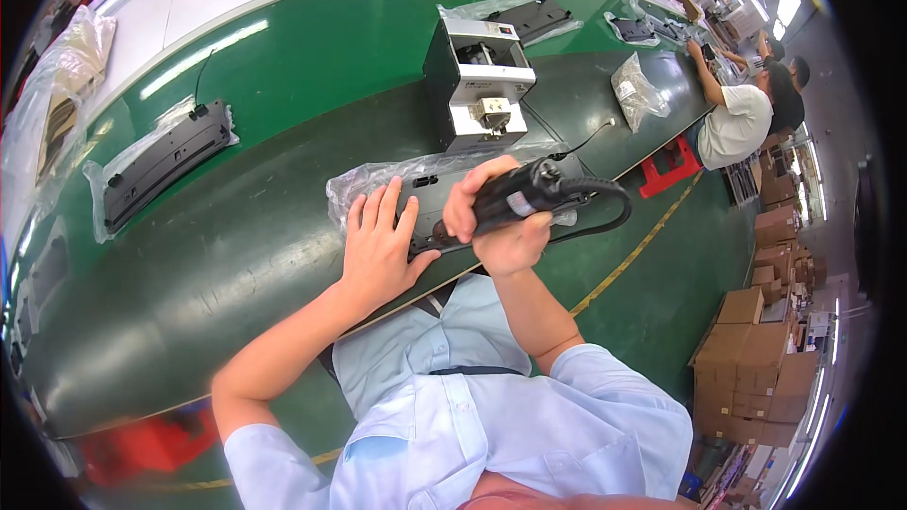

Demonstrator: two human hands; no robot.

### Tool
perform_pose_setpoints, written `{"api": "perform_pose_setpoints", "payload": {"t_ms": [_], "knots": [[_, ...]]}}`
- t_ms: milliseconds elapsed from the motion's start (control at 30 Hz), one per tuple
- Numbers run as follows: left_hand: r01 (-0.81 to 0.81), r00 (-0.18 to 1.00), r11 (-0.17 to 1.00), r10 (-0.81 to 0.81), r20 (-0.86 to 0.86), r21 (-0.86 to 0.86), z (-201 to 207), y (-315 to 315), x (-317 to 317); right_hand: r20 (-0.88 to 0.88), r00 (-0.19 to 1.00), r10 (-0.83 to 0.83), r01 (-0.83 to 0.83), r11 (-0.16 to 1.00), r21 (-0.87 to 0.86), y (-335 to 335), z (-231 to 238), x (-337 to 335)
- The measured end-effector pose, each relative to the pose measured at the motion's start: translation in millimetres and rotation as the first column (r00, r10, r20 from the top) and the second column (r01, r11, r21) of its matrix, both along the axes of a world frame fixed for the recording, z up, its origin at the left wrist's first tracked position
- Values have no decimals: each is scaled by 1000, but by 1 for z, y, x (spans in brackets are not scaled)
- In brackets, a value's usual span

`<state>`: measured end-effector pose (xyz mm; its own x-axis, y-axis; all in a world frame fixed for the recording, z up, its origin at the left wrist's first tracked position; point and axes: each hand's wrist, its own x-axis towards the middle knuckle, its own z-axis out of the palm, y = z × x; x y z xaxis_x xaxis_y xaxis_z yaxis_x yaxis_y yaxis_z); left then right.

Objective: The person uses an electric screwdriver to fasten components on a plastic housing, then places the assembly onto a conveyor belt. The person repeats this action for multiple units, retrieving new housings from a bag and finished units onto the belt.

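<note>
A black electric screwdriver (518, 196) is gripped in my right hand (510, 244), its fingers wrapped round the body. The tool tilts, its working end low towards the left and its cord end towards the right. Beneath it lies a dark grey long panel (436, 193) on a clear plastic bag (348, 191) at the near edge of the bench. My left hand (376, 244) rests flat on the panel's left part with fingers stretched out and holds nothing. The screwdriver's tip is hidden near my right fingers, so I cannot tell whether it touches the panel.
Just beyond the panel stands a black-and-white boxy machine (480, 85). A similar panel (168, 165) lies on plastic at the left, another (534, 19) behind the machine. A bag of small parts (639, 93) sits to the right. A person (742, 113) works farther along; cardboard boxes (746, 359) are stacked at right.
</note>
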<state>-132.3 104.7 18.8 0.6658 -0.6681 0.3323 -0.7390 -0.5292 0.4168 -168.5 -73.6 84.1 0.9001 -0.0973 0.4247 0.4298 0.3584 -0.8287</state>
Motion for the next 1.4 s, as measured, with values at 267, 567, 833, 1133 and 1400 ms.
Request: {"api": "perform_pose_setpoints", "payload": {"t_ms": [267,567,833,1133,1400], "knots": [[6,1000,1000,-6,11,-28,-1,-3,3,-100,993,64,-56,996,74,18,-15,4],[28,1000,1000,-28,8,10,-5,4,7,-296,949,111,-53,978,200,31,-29,1],[46,993,999,-43,-111,22,12,30,16,-256,961,-108,163,965,207,-83,12,-20],[-113,972,880,194,-131,462,52,106,-4,-559,672,-486,342,873,-347,-178,-47,-87],[116,985,981,-134,110,158,8,54,14,-632,697,-337,285,940,-187,-102,-53,-59]]}}
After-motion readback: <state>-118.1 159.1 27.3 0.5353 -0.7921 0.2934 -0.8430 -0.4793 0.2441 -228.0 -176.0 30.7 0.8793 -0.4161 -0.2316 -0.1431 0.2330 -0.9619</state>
